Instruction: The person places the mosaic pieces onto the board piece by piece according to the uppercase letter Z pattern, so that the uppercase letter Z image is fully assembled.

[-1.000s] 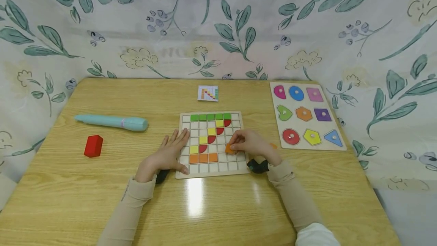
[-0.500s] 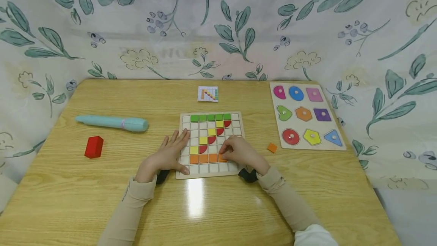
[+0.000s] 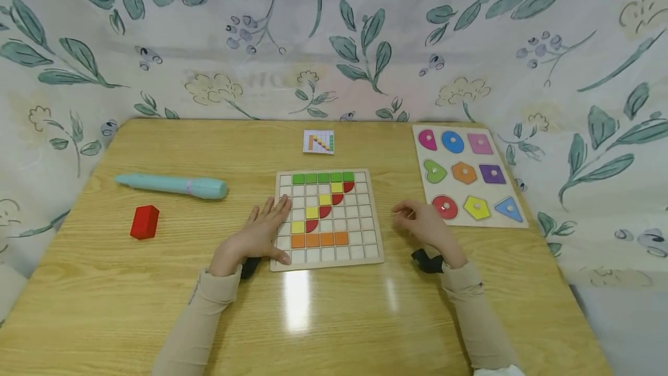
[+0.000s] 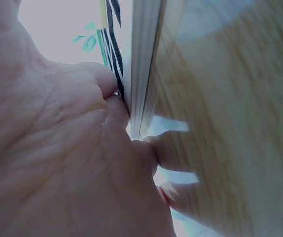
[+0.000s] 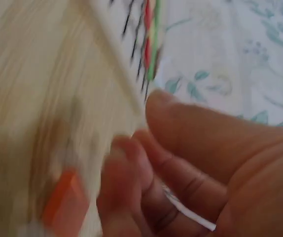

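Observation:
On the table lies a wooden grid board (image 3: 370,219) with green, yellow, red and orange tiles. A row of orange tiles (image 3: 326,239) runs near its bottom. My left hand (image 3: 256,231) rests with spread fingers on the board's left edge; the left wrist view shows the palm close beside the board's edge (image 4: 144,64). Off the board's right side, my right hand (image 3: 425,225) hangs over the table with loosely bent fingers and no tile between them. A loose orange tile (image 5: 66,205) lies on the table near those fingers, hidden under the hand in the head view.
A pattern card (image 3: 318,141) lies behind the board. At the right is a knob puzzle (image 3: 459,196) of coloured shapes. A turquoise pen-shaped object (image 3: 172,185) and a red block (image 3: 144,222) lie at the left. A floral cloth (image 3: 292,45) hangs behind the table.
My right hand set an orange tile at the right end of the orange row, let it go, and moved right off the board. The left hand stayed in place.

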The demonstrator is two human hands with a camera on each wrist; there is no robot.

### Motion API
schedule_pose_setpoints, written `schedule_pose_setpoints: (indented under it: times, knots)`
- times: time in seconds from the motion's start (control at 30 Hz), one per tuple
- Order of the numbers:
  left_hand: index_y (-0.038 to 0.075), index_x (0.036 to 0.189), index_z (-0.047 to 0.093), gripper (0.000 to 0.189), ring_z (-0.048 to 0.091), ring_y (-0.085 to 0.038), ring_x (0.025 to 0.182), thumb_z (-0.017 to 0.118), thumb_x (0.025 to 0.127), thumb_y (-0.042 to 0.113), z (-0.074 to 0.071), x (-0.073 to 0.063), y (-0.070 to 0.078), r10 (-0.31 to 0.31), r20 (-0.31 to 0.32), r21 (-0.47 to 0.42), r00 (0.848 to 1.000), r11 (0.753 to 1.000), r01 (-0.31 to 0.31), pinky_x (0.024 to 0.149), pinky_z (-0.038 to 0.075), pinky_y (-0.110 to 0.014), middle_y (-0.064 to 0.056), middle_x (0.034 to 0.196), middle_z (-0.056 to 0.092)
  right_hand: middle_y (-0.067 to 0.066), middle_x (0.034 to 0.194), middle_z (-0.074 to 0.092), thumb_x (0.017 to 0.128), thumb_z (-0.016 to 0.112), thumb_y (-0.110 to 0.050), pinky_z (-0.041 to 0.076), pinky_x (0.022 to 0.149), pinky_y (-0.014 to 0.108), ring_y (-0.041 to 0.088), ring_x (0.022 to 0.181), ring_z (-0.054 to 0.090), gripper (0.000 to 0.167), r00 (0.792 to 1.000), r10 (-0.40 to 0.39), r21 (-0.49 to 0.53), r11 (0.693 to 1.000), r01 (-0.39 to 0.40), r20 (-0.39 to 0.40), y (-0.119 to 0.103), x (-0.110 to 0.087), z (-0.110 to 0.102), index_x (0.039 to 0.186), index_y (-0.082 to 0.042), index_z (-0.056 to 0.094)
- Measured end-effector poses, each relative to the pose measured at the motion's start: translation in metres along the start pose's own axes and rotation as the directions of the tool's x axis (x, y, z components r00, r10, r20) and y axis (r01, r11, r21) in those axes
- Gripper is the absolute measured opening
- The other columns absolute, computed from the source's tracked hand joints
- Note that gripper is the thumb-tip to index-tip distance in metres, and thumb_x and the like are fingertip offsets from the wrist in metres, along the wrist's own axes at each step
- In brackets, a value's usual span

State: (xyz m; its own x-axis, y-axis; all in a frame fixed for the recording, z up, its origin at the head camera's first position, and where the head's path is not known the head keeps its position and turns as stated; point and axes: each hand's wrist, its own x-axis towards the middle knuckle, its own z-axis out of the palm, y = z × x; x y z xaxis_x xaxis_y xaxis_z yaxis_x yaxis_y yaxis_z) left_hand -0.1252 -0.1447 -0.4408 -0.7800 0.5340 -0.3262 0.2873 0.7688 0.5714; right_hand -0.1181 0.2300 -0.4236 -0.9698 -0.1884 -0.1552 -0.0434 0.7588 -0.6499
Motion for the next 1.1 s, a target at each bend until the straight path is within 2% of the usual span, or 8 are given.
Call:
schedule_pose_setpoints:
  times: [0.1,0.23,0.47,0.67,0.8,0.87,1.03,1.1]
  knots:
    - [0.003,0.155,0.001,0.131,-0.016,-0.043,0.148,0.086,0.063,0.040,-0.001,0.000,0.000,-0.003,-0.002,-0.010,1.000,1.000,0.003,0.115,-0.013,-0.064,-0.016,0.163,-0.007,0.013,0.087,0.068,0.089,0.068,-0.019,0.046,0.066,0.028,0.022,0.077,0.061,0.030,0.994,0.084,-0.079,0.993,-0.090,-0.067,0.011,-0.006,-0.010,0.112,0.000,0.065]
    - [0.003,0.155,0.000,0.133,-0.016,-0.042,0.148,0.086,0.062,0.041,-0.001,-0.002,-0.001,-0.010,-0.001,-0.017,1.000,1.000,0.010,0.115,-0.013,-0.064,-0.016,0.163,-0.008,0.013,0.087,0.067,0.087,0.070,-0.024,0.047,0.066,0.032,0.023,0.078,0.061,0.033,0.985,0.155,-0.142,0.976,-0.165,-0.074,0.016,-0.009,-0.014,0.108,0.002,0.064]
    - [0.003,0.155,0.000,0.132,-0.017,-0.042,0.148,0.085,0.062,0.040,-0.001,-0.005,-0.005,-0.004,-0.015,-0.024,1.000,1.000,0.003,0.115,-0.013,-0.064,-0.016,0.163,-0.008,0.015,0.095,0.064,0.088,0.069,-0.024,0.050,0.074,0.038,0.026,0.085,0.058,0.028,0.988,0.134,-0.175,0.974,-0.146,-0.078,0.009,-0.002,-0.007,0.099,0.001,0.062]
    - [0.004,0.156,0.001,0.131,-0.016,-0.042,0.148,0.084,0.063,0.043,-0.001,-0.003,-0.005,0.009,-0.015,-0.026,1.000,1.000,-0.009,0.115,-0.013,-0.064,-0.015,0.163,-0.007,0.013,0.090,0.062,0.087,0.070,-0.019,0.045,0.070,0.032,0.024,0.081,0.057,0.025,0.990,0.116,-0.113,0.986,-0.124,-0.080,0.009,0.007,-0.005,0.098,-0.001,0.056]
    - [0.005,0.156,0.001,0.130,-0.017,-0.041,0.148,0.084,0.064,0.043,0.000,-0.001,-0.004,0.014,-0.002,-0.033,1.000,0.999,-0.014,0.115,-0.013,-0.064,-0.015,0.164,-0.008,0.012,0.090,0.064,0.087,0.071,-0.016,0.045,0.071,0.029,0.023,0.083,0.059,0.020,0.992,0.087,-0.040,0.995,-0.090,-0.089,0.007,0.011,-0.002,0.097,-0.002,0.058]
    - [0.005,0.156,0.001,0.129,-0.018,-0.041,0.148,0.084,0.064,0.042,0.000,-0.001,-0.004,0.013,0.005,-0.037,1.000,0.999,-0.013,0.115,-0.013,-0.064,-0.015,0.164,-0.008,0.013,0.091,0.067,0.087,0.071,-0.014,0.047,0.071,0.027,0.022,0.083,0.061,0.018,0.995,0.045,0.011,0.999,-0.044,-0.086,0.003,0.012,0.003,0.096,-0.002,0.062]
    - [0.005,0.156,0.001,0.130,-0.018,-0.040,0.148,0.085,0.062,0.040,0.000,-0.002,-0.002,0.002,0.011,-0.042,1.000,0.999,-0.001,0.116,-0.014,-0.062,-0.014,0.163,-0.009,0.011,0.089,0.068,0.088,0.070,-0.014,0.050,0.064,0.022,0.015,0.075,0.062,0.013,0.998,-0.052,0.164,0.985,0.047,0.027,-0.018,0.010,0.024,0.095,-0.003,0.066]
    - [0.005,0.156,0.001,0.130,-0.018,-0.040,0.148,0.085,0.062,0.040,0.000,-0.002,-0.002,0.004,0.011,-0.045,1.000,0.999,-0.004,0.116,-0.014,-0.062,-0.014,0.163,-0.009,0.008,0.088,0.068,0.089,0.070,-0.015,0.049,0.063,0.020,0.012,0.073,0.060,0.011,0.994,-0.072,0.195,0.979,0.056,0.078,-0.025,0.008,0.035,0.095,-0.006,0.066]
